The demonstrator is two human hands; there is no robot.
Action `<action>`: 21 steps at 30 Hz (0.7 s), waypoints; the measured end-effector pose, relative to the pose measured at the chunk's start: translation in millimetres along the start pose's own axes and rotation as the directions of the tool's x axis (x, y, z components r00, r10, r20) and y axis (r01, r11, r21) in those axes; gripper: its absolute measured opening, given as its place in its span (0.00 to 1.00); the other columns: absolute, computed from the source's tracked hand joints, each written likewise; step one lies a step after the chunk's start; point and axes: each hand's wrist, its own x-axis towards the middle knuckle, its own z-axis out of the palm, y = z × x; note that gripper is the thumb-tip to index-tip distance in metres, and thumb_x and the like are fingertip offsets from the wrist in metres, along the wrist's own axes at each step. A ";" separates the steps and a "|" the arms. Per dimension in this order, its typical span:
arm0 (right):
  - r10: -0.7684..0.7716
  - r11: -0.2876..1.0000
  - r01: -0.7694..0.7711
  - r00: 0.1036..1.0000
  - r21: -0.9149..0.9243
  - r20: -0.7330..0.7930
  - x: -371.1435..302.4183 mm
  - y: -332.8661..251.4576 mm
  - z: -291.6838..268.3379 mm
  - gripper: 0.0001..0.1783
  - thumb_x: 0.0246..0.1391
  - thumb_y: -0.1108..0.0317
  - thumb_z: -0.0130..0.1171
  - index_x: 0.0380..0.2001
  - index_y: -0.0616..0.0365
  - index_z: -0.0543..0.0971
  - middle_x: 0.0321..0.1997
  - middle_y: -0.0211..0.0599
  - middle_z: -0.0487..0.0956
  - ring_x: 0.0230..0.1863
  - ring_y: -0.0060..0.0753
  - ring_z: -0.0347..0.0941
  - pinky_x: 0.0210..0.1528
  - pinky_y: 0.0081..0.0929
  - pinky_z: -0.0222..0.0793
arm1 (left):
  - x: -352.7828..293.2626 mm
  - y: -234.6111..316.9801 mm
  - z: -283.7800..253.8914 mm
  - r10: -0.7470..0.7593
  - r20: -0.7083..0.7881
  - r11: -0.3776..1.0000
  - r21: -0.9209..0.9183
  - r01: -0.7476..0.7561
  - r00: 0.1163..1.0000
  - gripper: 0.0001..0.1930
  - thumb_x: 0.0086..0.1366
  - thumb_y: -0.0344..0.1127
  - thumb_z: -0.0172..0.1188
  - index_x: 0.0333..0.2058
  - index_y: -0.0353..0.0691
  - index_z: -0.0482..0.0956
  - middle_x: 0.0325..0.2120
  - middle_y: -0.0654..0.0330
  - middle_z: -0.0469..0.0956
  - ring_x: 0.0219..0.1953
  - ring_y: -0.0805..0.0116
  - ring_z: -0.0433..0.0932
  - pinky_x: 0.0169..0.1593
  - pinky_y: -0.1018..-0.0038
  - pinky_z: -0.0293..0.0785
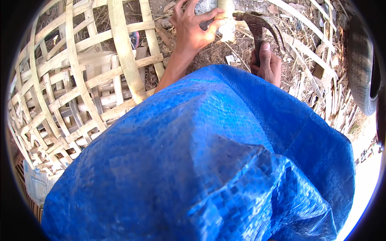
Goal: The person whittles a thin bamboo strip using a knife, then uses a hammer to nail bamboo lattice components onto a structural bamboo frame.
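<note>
At the top centre, my left hand (195, 30) brings its thumb and forefinger together against the left side of a pale bamboo piece (227, 30). Whatever is pinched between those fingertips is too small to make out. My right hand (268, 64) is wrapped around the handle of a claw hammer (257, 25), thumb lying along it. The hammer's face points left, close beside the bamboo piece, and its curved claw points right. A blue woven tarp (173, 160) drapes over my lap and hides most of both forearms.
A woven lattice of bamboo strips (86, 84) fills the left side. Loose split strips (307, 76) lie on the right, with a tire (362, 68) beyond them. A grey stone (206, 6) sits by the left hand. Dry litter and scraps cover the dirt.
</note>
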 end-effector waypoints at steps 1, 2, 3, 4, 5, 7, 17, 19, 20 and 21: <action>-0.035 0.996 0.035 0.999 -0.078 -0.005 0.9 3.9 -3.7 0.33 0.71 0.40 0.46 0.20 0.55 0.71 0.15 0.21 0.62 0.16 0.15 0.53 0.19 0.22 0.44 | 0.0 0.5 0.5 -0.007 0.004 1.000 -0.017 0.007 1.000 0.15 0.52 0.42 0.75 0.40 0.50 0.90 0.57 0.49 0.73 0.63 0.41 0.62 0.65 0.46 0.58; -0.070 0.986 0.069 0.998 -0.155 -0.006 1.8 6.8 -9.7 0.33 0.71 0.41 0.46 0.20 0.56 0.71 0.15 0.21 0.63 0.16 0.15 0.54 0.19 0.22 0.45 | 0.2 1.2 1.6 -0.015 0.009 0.999 -0.034 0.015 1.000 0.15 0.52 0.43 0.75 0.40 0.50 0.90 0.57 0.49 0.73 0.63 0.41 0.62 0.66 0.46 0.58; -0.071 0.943 0.083 0.996 -0.324 0.050 4.9 2.3 -23.8 0.28 0.70 0.50 0.53 0.23 0.64 0.74 0.15 0.35 0.69 0.19 0.26 0.64 0.24 0.35 0.62 | 0.5 1.1 -1.0 -0.024 0.010 0.999 -0.042 0.024 1.000 0.15 0.52 0.43 0.75 0.40 0.50 0.90 0.57 0.49 0.73 0.63 0.41 0.62 0.66 0.46 0.58; -0.136 0.906 0.156 0.988 -0.393 0.077 10.2 6.9 -34.6 0.27 0.70 0.52 0.53 0.24 0.65 0.74 0.15 0.39 0.71 0.20 0.26 0.65 0.25 0.35 0.64 | 0.5 0.4 -0.6 -0.014 0.006 0.999 -0.031 0.015 1.000 0.15 0.52 0.43 0.75 0.40 0.50 0.90 0.57 0.49 0.73 0.63 0.41 0.62 0.66 0.47 0.58; -0.144 0.883 0.177 0.984 -0.434 0.107 14.4 10.0 -42.0 0.27 0.70 0.52 0.53 0.24 0.65 0.74 0.15 0.37 0.70 0.20 0.26 0.64 0.25 0.34 0.63 | 0.4 -0.8 -0.6 -0.005 0.002 1.000 -0.020 0.005 1.000 0.15 0.52 0.43 0.75 0.40 0.50 0.90 0.58 0.49 0.73 0.63 0.41 0.62 0.66 0.47 0.58; -0.083 0.910 0.118 0.991 -0.397 0.105 15.8 7.1 -42.8 0.28 0.71 0.52 0.51 0.22 0.65 0.74 0.15 0.34 0.69 0.19 0.25 0.62 0.24 0.34 0.60 | 0.0 1.1 0.0 -0.009 0.002 1.000 -0.003 0.009 1.000 0.15 0.52 0.43 0.75 0.40 0.50 0.90 0.58 0.49 0.72 0.63 0.41 0.62 0.66 0.47 0.57; -0.090 0.986 0.091 0.996 -0.141 0.015 12.0 24.2 -11.4 0.30 0.73 0.50 0.44 0.21 0.62 0.74 0.14 0.28 0.65 0.20 0.21 0.60 0.23 0.31 0.55 | 5.4 6.7 -2.7 -0.020 0.035 0.999 0.041 0.019 0.999 0.15 0.53 0.45 0.75 0.40 0.50 0.91 0.59 0.48 0.71 0.65 0.41 0.61 0.67 0.46 0.55; -0.040 0.967 0.048 0.999 -0.251 0.035 17.3 13.7 -10.3 0.32 0.73 0.47 0.42 0.21 0.61 0.74 0.14 0.27 0.66 0.19 0.20 0.60 0.22 0.30 0.54 | 2.9 9.8 -7.9 -0.019 0.039 0.997 0.077 0.016 0.999 0.15 0.53 0.45 0.74 0.40 0.50 0.91 0.60 0.48 0.71 0.65 0.40 0.60 0.68 0.46 0.54; -0.008 0.954 0.024 0.999 -0.300 0.054 18.7 10.0 -6.3 0.33 0.73 0.45 0.42 0.21 0.60 0.74 0.14 0.27 0.66 0.19 0.20 0.60 0.22 0.29 0.53 | 0.5 9.9 -11.6 -0.016 0.040 0.995 0.103 0.012 0.999 0.15 0.54 0.45 0.74 0.40 0.50 0.91 0.60 0.48 0.71 0.65 0.40 0.60 0.68 0.46 0.54; -0.102 0.951 0.109 0.994 -0.290 0.038 18.8 12.0 -2.2 0.33 0.73 0.45 0.41 0.22 0.61 0.75 0.14 0.27 0.67 0.19 0.20 0.60 0.22 0.29 0.53 | 1.0 9.1 -12.5 -0.007 0.040 0.992 0.125 0.002 0.999 0.15 0.54 0.45 0.74 0.40 0.50 0.91 0.60 0.47 0.71 0.65 0.40 0.60 0.68 0.46 0.53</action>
